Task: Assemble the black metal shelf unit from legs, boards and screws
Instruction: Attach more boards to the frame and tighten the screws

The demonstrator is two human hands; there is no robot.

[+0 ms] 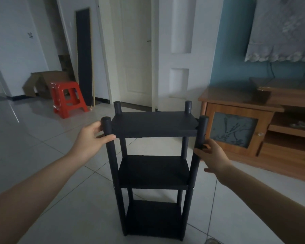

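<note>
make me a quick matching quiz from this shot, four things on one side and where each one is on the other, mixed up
Things:
1. left hand
2. right hand
3. red stool
4. wooden cabinet

Places:
A. on the floor beside a cardboard box
B. on the near right leg, below the top board
C. against the blue wall
D. round the near left leg, at top board level

Pairs: 1-D, 2-B, 3-A, 4-C

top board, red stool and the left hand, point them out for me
top board (154,124), head view, middle of its upper face
red stool (67,99), head view, front below the seat
left hand (93,137), head view, back of the hand by the near left leg
</note>
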